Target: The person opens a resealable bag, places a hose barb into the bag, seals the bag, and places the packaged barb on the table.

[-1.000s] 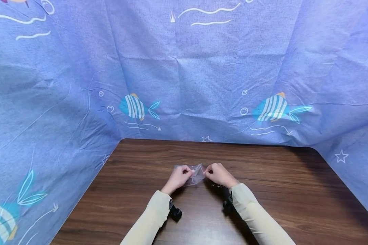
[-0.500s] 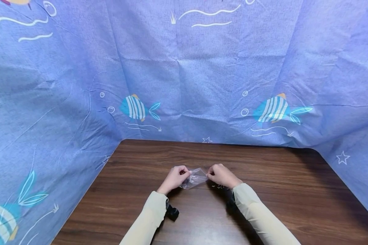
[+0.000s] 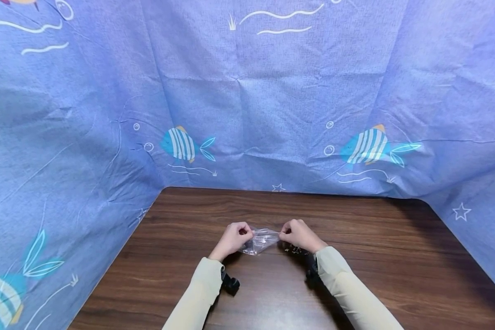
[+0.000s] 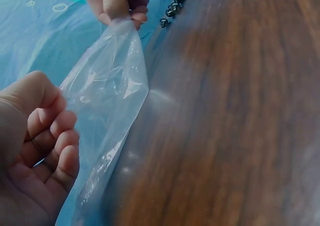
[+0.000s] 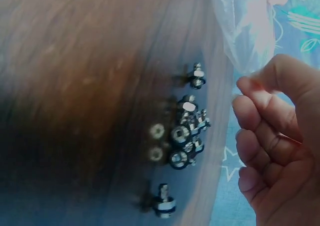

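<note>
A clear plastic bag is stretched between my two hands above the table. My left hand pinches its left edge between thumb and index finger. At the opposite end, my right hand grips a corner with thumb and fingertips. In the left wrist view the bag hangs as a creased, see-through sheet, and I cannot make out anything inside it. Beneath my right hand lies a small cluster of shiny metal fittings, some like screws with washers. One fitting lies apart from the rest.
The dark brown wood-grain table runs under both forearms. A blue fabric curtain printed with fish closes off the back and sides. Black wrist cameras sit under both cuffs.
My hands have drawn apart: the left went left, the right slightly right. The bag between them is spread wider, and more of the metal fittings show beside my right hand.
</note>
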The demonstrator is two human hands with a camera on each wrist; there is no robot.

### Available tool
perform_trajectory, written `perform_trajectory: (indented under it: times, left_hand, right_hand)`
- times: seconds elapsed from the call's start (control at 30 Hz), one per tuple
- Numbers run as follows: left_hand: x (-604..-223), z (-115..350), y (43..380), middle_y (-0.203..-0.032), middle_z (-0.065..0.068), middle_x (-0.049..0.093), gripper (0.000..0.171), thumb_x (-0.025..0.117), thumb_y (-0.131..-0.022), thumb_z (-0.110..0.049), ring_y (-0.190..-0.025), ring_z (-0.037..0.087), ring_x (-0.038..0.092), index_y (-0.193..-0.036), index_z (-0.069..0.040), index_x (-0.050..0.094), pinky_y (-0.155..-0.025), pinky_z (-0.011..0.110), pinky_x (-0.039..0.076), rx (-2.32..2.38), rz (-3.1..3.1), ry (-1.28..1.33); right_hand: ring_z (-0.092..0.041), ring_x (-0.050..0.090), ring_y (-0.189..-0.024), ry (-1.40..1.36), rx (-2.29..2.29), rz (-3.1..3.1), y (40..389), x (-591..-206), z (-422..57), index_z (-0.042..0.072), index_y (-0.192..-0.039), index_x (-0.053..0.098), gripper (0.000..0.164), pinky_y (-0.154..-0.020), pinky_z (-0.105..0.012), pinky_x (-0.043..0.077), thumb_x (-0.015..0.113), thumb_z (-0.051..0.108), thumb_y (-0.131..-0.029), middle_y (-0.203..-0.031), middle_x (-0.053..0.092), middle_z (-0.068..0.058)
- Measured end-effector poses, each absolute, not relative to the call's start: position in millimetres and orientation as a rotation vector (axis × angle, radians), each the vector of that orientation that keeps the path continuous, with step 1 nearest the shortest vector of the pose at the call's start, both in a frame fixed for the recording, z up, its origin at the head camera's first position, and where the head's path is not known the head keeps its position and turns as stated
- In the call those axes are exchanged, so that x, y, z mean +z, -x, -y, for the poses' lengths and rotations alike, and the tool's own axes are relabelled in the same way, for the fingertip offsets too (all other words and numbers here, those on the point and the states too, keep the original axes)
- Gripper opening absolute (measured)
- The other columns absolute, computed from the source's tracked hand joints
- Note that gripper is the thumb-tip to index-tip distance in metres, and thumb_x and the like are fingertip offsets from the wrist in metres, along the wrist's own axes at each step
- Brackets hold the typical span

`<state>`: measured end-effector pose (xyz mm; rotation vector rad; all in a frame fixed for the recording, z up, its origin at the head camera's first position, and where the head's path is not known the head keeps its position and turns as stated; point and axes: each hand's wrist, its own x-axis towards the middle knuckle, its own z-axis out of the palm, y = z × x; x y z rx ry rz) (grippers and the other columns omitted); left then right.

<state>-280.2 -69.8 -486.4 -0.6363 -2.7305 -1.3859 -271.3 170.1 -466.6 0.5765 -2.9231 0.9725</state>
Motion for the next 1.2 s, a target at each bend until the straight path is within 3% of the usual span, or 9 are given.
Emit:
perform_trajectory:
  times: [0.33,0.53,0.67,0.8,0.9,1.0,1.2]
  left_hand:
    - [-494,71,280,-0.072,-0.002,0.065,0.017,0.068,-0.085,-0.014,-0.063,0.004,0.051,-0.07,-0.01,0.064,-0.062,0.018,0.044,-1.403,2.712,0.653]
    - [-496,71,281,-0.083,0.005,0.066,0.005,0.07,-0.083,-0.008,-0.073,0.011,0.058,-0.087,-0.006,0.067,-0.068,0.021,0.05,-1.534,2.611,0.675]
    - [-498,68,281,-0.116,0.014,0.066,0.03,0.064,-0.086,-0.001,-0.107,0.026,0.063,-0.116,-0.004,0.066,-0.092,0.036,0.051,-1.562,2.562,0.795]
    - [-498,64,278,-0.145,0.016,0.048,0.044,0.052,-0.092,-0.001,-0.136,0.03,0.043,-0.135,-0.01,0.057,-0.105,0.046,0.041,-1.593,2.634,0.846]
    - [-499,62,277,-0.148,0.015,0.044,0.044,0.051,-0.096,-0.008,-0.139,0.031,0.038,-0.139,-0.013,0.052,-0.108,0.049,0.037,-1.602,2.695,0.853]
    - [-501,61,276,-0.146,0.011,0.047,0.047,0.058,-0.096,-0.02,-0.137,0.03,0.041,-0.142,-0.014,0.049,-0.112,0.049,0.033,-1.597,2.714,0.869]
    - [-507,60,276,-0.14,0.01,0.053,0.061,0.069,-0.089,-0.031,-0.128,0.027,0.049,-0.143,-0.013,0.048,-0.108,0.047,0.039,-1.526,2.71,0.912]
  right_hand:
    - [-0.003,0.047,-0.051,-0.646,0.874,2.923,270,-466,-169,0.013,-0.066,0.066,0.013,-0.051,-0.019,0.041,0.065,0.007,-0.078,-0.061,0.058,0.008]
    - [-0.002,0.044,-0.051,-0.706,0.83,2.923,272,-464,-168,0.015,-0.065,0.066,0.015,-0.049,-0.018,0.038,0.064,0.008,-0.078,-0.059,0.054,0.01]
    - [-0.002,0.044,-0.051,-0.729,0.813,2.919,273,-465,-166,0.014,-0.066,0.067,0.014,-0.049,-0.018,0.039,0.064,0.008,-0.079,-0.059,0.055,0.011]
    - [-0.002,0.045,-0.053,-0.76,0.788,2.904,275,-464,-164,0.014,-0.067,0.068,0.015,-0.05,-0.018,0.039,0.064,0.008,-0.08,-0.06,0.057,0.01]
    - [-0.002,0.046,-0.055,-0.787,0.773,2.887,275,-464,-162,0.012,-0.068,0.069,0.015,-0.052,-0.018,0.04,0.064,0.008,-0.081,-0.062,0.059,0.009]
    - [-0.002,0.046,-0.056,-0.799,0.777,2.876,276,-464,-162,0.01,-0.069,0.07,0.014,-0.052,-0.018,0.041,0.064,0.006,-0.081,-0.063,0.06,0.008]
    - [-0.003,0.046,-0.057,-0.804,0.779,2.882,277,-464,-162,0.01,-0.07,0.07,0.014,-0.054,-0.018,0.041,0.064,0.007,-0.082,-0.064,0.06,0.008]
